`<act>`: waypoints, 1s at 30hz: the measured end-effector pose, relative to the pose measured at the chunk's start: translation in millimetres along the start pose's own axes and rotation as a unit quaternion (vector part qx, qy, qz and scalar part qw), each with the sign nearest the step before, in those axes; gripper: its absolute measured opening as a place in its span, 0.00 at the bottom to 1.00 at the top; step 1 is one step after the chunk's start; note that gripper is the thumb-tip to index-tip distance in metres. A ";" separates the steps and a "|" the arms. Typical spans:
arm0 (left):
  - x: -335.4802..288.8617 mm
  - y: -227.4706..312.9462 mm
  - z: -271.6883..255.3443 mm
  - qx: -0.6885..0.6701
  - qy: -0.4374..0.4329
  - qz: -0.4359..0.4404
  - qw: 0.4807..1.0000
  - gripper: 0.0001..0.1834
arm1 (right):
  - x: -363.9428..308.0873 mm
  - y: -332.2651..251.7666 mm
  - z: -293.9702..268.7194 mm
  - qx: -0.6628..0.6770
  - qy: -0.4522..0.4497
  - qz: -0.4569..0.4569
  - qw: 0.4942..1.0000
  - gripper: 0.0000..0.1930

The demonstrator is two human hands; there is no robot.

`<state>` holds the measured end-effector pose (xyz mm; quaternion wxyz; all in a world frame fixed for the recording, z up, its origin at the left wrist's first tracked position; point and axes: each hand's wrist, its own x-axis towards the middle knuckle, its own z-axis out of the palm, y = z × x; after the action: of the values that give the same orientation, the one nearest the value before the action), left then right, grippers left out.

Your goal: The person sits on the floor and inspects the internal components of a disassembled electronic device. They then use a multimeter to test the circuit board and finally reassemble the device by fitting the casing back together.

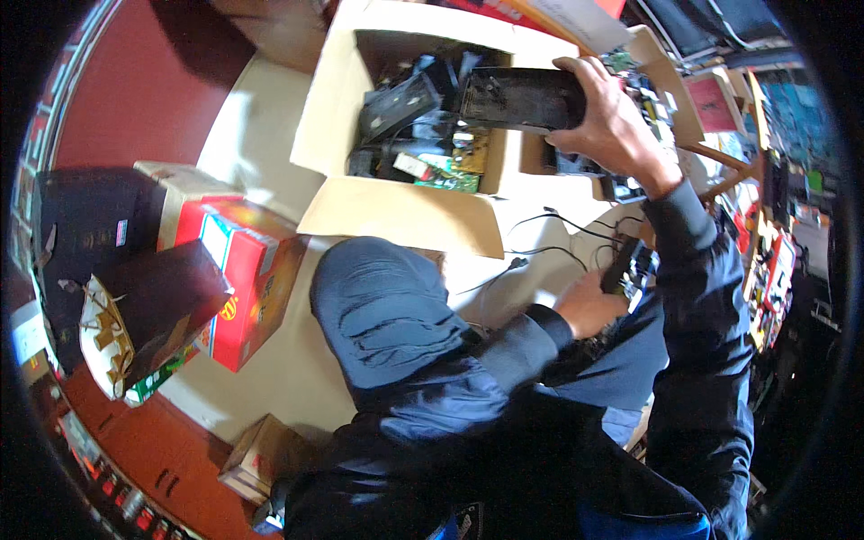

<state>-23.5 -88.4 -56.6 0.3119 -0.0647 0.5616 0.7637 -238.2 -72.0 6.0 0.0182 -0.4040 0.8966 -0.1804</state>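
Observation:
My right hand is raised over an open cardboard box. Its thumb and fingers grip one end of a flat, black, box-shaped housing. Lower down, close to my lap, my left hand is closed around a dark electronic part with a lighter, uneven side. That part is blurred, and my fingers hide some of it. Inside the box lie another black casing, a green circuit board and other dark parts.
Black cables trail between the box flap and my knees. On the left stand a red carton and a dark panel-like box. A small brown carton sits on the floor. At right is a crowded shelf.

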 end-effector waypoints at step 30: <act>-3.6 14.6 54.4 -0.291 -0.165 0.046 0.941 0.39 | -417.7 -46.5 -25.3 0.195 0.469 0.338 0.793 0.51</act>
<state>-15.0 -43.5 -23.4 0.3321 0.0007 0.2575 0.9074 71.7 212.9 -1.9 -0.2661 0.0707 0.8206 -0.5008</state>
